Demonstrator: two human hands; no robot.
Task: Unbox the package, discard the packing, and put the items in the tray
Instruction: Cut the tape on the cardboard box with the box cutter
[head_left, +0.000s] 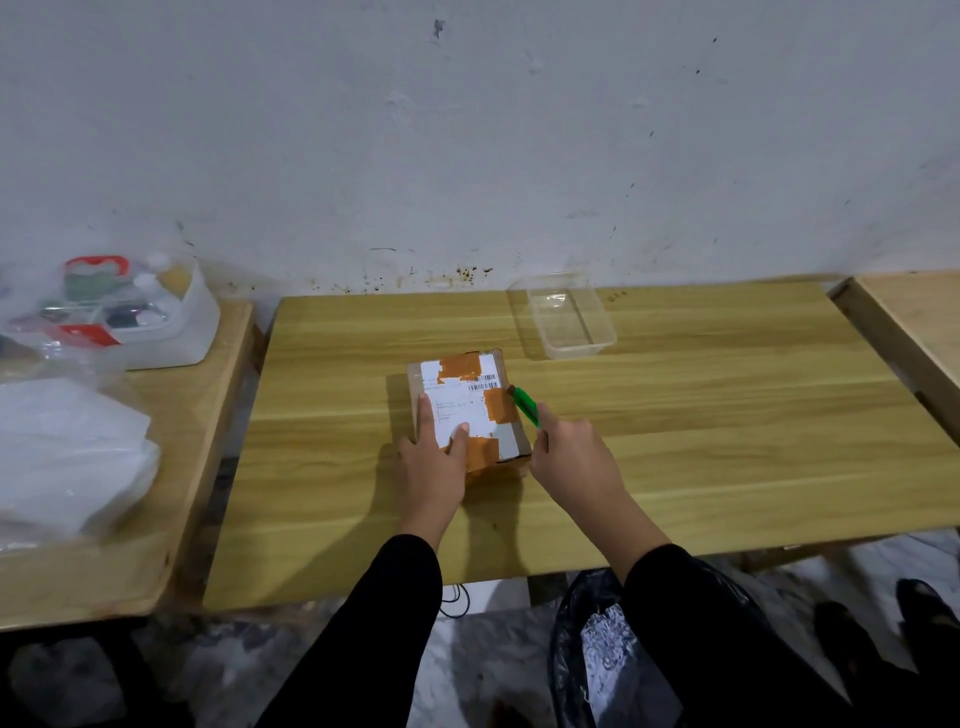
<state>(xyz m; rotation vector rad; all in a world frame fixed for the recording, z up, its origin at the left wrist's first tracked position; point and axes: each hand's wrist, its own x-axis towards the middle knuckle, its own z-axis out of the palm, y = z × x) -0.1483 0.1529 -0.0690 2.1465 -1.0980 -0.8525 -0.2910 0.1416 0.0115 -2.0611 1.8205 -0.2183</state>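
Observation:
A small cardboard package (470, 384) with a white label and orange tape lies in the middle of the wooden table (675, 431). My left hand (434, 462) rests flat on its near left part, fingers straight on the label. My right hand (569, 457) grips a green cutter (525, 405), whose tip touches the package's right edge. A clear plastic tray (563, 317), with nothing in it, stands behind the package to the right, near the wall.
On a side table (171, 467) to the left stand a white tub (135, 312) full of small items and a white plastic bag (67, 457). Another table (914, 322) adjoins on the right. A black bin bag (608, 649) hangs open below the table's front edge.

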